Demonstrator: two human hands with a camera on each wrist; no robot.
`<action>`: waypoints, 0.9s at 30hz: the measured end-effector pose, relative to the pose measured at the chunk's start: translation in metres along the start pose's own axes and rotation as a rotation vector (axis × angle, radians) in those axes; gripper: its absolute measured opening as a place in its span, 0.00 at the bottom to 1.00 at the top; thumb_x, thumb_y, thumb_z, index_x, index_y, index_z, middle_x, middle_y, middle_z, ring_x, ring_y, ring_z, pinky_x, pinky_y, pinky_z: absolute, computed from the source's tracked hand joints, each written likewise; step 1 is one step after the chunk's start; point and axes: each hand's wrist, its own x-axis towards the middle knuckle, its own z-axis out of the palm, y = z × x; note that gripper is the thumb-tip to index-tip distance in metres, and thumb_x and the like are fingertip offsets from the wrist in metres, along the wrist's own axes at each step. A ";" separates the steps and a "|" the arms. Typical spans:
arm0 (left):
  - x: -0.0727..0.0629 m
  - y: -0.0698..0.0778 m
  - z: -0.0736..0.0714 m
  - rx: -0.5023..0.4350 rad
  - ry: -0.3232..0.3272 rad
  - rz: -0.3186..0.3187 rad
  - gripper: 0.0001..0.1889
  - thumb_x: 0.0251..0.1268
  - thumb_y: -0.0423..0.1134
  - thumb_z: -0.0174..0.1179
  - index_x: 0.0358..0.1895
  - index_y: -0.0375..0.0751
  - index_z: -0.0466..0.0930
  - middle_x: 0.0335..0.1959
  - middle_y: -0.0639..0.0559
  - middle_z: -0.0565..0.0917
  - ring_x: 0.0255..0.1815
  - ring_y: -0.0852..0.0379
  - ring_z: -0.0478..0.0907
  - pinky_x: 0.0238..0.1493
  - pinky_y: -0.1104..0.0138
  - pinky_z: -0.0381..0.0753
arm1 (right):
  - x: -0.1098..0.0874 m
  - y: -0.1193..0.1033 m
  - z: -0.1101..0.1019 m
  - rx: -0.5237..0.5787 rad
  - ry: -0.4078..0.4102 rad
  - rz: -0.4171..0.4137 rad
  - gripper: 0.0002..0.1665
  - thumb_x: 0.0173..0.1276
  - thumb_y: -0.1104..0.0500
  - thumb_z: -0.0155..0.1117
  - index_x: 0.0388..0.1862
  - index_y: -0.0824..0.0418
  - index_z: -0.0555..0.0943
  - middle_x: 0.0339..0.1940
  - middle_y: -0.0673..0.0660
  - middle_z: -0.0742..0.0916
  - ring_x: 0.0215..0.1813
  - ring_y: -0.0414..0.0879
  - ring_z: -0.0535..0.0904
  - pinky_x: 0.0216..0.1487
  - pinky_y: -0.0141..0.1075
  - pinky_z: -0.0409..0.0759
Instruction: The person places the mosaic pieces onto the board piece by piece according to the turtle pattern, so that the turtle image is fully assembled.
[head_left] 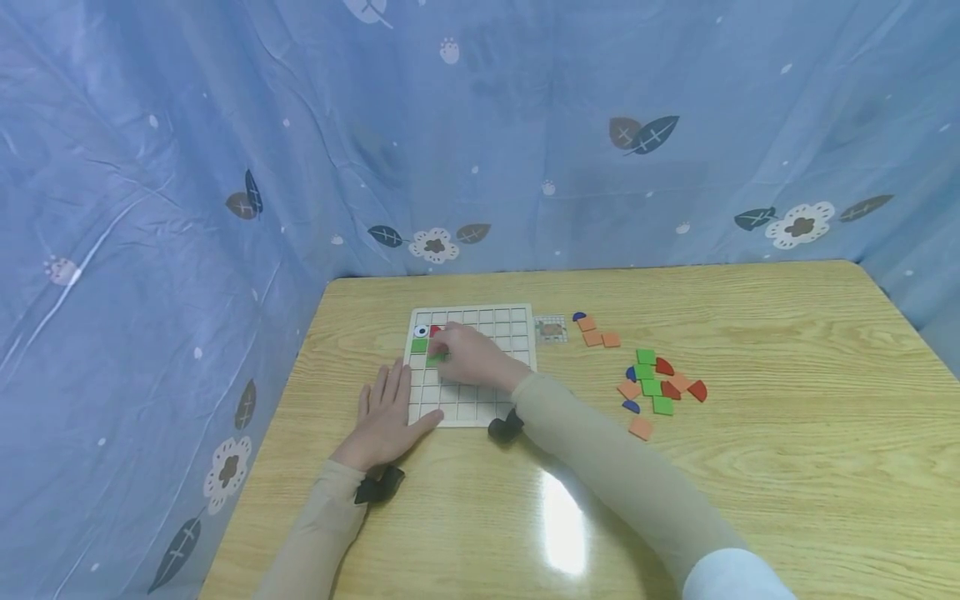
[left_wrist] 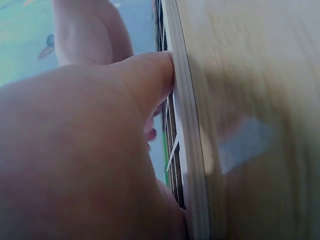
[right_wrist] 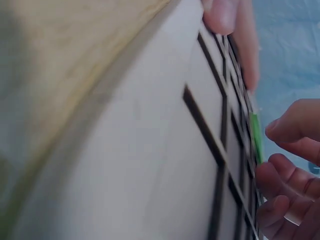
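A white grid board (head_left: 472, 412) lies on the table. In its upper left cells are an eye tile (head_left: 422, 332), a red piece (head_left: 436, 331), a green square (head_left: 419, 345) and another green square (head_left: 432, 362) partly covered by fingers. My right hand (head_left: 472, 357) reaches over the board, fingers bent loosely beside that second green square; in the right wrist view a gap shows between thumb and fingers. Flat at the board's left edge, my left hand (head_left: 382, 425) rests with fingers spread. Its thumb (left_wrist: 155, 75) touches the board's front edge in the left wrist view.
Right of the board lies a small picture card (head_left: 551, 329). Beyond it are orange squares (head_left: 592, 338) and a blue half-round piece (head_left: 579, 317). Farther right, a loose group holds green squares (head_left: 652, 387), red wedges (head_left: 698, 390) and more blue and orange pieces. A patterned blue curtain (head_left: 510, 167) hangs behind.
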 end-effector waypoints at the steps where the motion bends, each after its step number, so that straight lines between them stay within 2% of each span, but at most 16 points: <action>1: 0.000 0.000 0.000 0.002 0.000 0.000 0.56 0.75 0.71 0.46 0.84 0.33 0.31 0.87 0.39 0.31 0.87 0.35 0.26 0.80 0.34 0.29 | -0.003 0.000 -0.002 0.013 0.003 0.003 0.17 0.62 0.63 0.68 0.51 0.58 0.87 0.49 0.52 0.87 0.51 0.46 0.82 0.60 0.39 0.82; 7: 0.000 -0.001 0.001 -0.006 0.015 -0.001 0.56 0.74 0.71 0.47 0.85 0.32 0.33 0.87 0.37 0.33 0.87 0.34 0.27 0.80 0.34 0.29 | -0.020 0.000 -0.014 0.051 0.031 -0.010 0.18 0.66 0.62 0.69 0.55 0.60 0.86 0.51 0.54 0.87 0.54 0.46 0.83 0.62 0.40 0.81; 17: 0.002 -0.001 0.001 0.007 -0.010 -0.015 0.57 0.74 0.72 0.46 0.85 0.34 0.30 0.87 0.39 0.30 0.87 0.35 0.24 0.80 0.35 0.28 | -0.050 0.006 -0.027 0.059 0.074 0.039 0.17 0.67 0.59 0.69 0.54 0.57 0.86 0.49 0.51 0.87 0.40 0.42 0.81 0.48 0.37 0.83; 23: 0.002 -0.001 0.001 0.000 0.003 -0.010 0.57 0.74 0.71 0.48 0.85 0.33 0.31 0.87 0.38 0.31 0.86 0.35 0.25 0.80 0.35 0.28 | -0.067 0.009 -0.033 0.021 0.105 0.035 0.16 0.67 0.59 0.69 0.53 0.59 0.87 0.48 0.54 0.88 0.39 0.43 0.80 0.48 0.38 0.82; 27: 0.001 0.000 0.001 -0.005 0.000 -0.012 0.56 0.74 0.71 0.47 0.85 0.33 0.31 0.87 0.39 0.30 0.87 0.35 0.24 0.80 0.35 0.27 | -0.079 0.011 -0.037 0.039 0.106 0.042 0.17 0.67 0.58 0.69 0.54 0.60 0.87 0.49 0.56 0.88 0.41 0.44 0.80 0.46 0.38 0.82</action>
